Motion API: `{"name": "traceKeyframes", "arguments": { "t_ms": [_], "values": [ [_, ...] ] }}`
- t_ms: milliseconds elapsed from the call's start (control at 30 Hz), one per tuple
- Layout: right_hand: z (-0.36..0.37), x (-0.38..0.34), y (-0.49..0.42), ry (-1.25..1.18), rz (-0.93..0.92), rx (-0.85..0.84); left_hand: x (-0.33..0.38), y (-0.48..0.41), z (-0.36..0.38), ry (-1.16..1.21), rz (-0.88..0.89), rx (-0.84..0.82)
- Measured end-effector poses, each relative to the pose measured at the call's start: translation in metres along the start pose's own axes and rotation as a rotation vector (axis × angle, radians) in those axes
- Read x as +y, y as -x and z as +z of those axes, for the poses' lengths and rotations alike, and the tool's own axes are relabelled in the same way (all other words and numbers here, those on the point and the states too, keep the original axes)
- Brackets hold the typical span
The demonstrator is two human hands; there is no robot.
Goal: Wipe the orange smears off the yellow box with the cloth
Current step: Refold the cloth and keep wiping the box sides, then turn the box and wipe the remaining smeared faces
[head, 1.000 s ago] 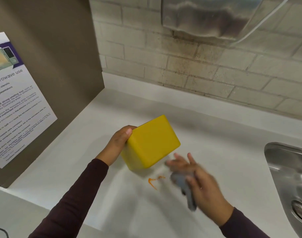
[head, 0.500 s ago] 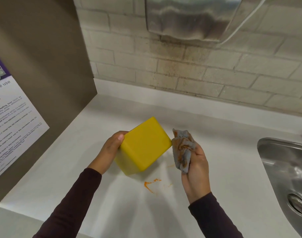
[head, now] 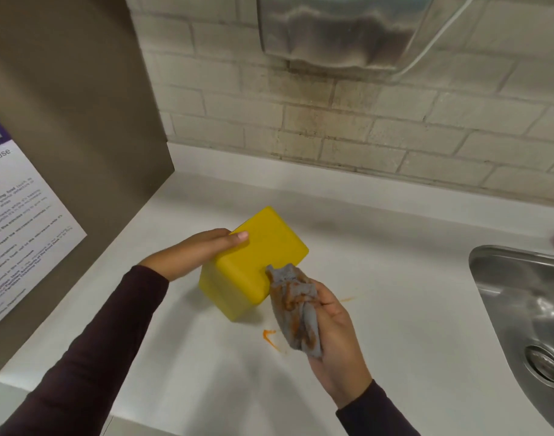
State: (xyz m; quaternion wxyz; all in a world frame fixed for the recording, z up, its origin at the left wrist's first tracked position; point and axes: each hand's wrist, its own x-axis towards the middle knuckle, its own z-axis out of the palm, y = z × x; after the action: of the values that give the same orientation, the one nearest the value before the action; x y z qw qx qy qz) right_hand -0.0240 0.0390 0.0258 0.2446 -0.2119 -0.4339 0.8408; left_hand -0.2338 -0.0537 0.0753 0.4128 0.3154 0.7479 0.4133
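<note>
Left hand (head: 194, 256) curled round tilted yellow box (head: 253, 265), thumb on top; right hand (head: 335, 335) bunching stained cloth (head: 296, 306) against near face. Best: turn clean fold outward, press flat.

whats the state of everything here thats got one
box, tilted, visible faces free of smears
cloth, bunched, orange-stained, touching the box
left hand, grips the box
right hand, grips the cloth
counter, orange smears by the box
</note>
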Motion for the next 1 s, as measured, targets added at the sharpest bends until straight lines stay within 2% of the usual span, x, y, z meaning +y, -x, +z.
{"name": "traceKeyframes", "arguments": {
  "t_ms": [133,267,433,767,867,1000],
  "values": [
    [-0.017,-0.022,0.005,-0.067,-0.008,-0.033,0.015,-0.009,0.004,-0.149,-0.044,0.041],
    [-0.053,-0.043,0.012,0.353,-0.051,0.127,0.016,-0.017,0.01,-0.164,-0.054,0.039],
    [-0.078,-0.06,0.019,0.731,-0.076,0.193,0.016,-0.018,0.009,-0.115,-0.046,0.086],
    [-0.091,-0.105,0.021,0.86,-0.222,0.262,0.009,-0.019,0.009,-0.086,-0.016,0.089],
    [-0.097,-0.113,0.02,0.768,-0.195,0.309,0.009,-0.018,0.011,-0.076,-0.01,0.078],
    [-0.106,-0.117,0.02,0.221,-0.07,0.247,0.012,-0.017,0.014,-0.067,-0.014,0.073]
  ]
}}
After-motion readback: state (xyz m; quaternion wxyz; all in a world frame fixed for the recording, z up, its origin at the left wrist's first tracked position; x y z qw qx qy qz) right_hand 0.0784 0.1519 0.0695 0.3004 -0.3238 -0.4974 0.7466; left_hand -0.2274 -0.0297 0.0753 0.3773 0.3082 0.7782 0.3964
